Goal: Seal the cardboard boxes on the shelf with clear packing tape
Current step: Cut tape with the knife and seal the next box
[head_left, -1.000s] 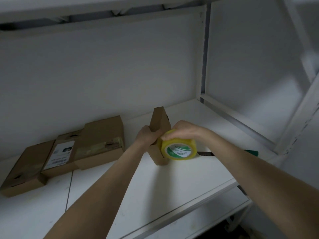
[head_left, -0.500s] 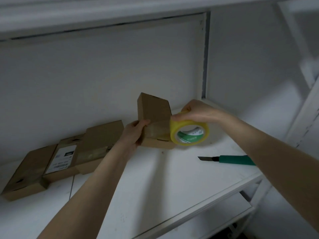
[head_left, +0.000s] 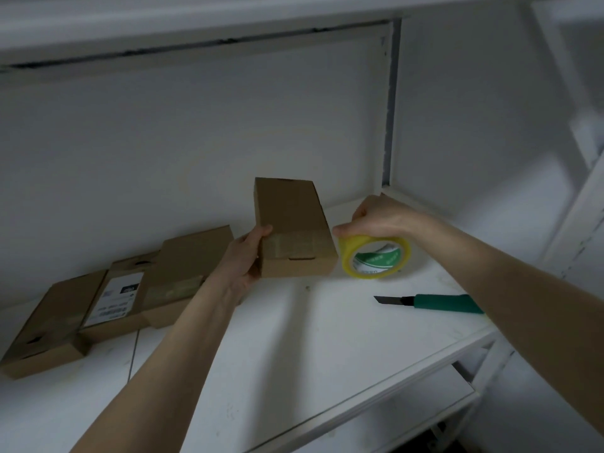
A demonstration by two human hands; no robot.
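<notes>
Our left hand (head_left: 243, 259) holds a cardboard box (head_left: 291, 223) tilted above the white shelf (head_left: 327, 338), its grip wrapped round the box's left edge, thumb on top. Our right hand (head_left: 376, 217) grips the yellow tape roll (head_left: 374, 256) from above, just beside the box's right edge. A green utility knife (head_left: 434, 303) lies on the shelf at right, and three more boxes (head_left: 183, 273) lie overlapping at left.

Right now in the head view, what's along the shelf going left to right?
Leftmost box → box with white label → third box → left hand → held box → tape roll, gripped by the right hand → knife.
</notes>
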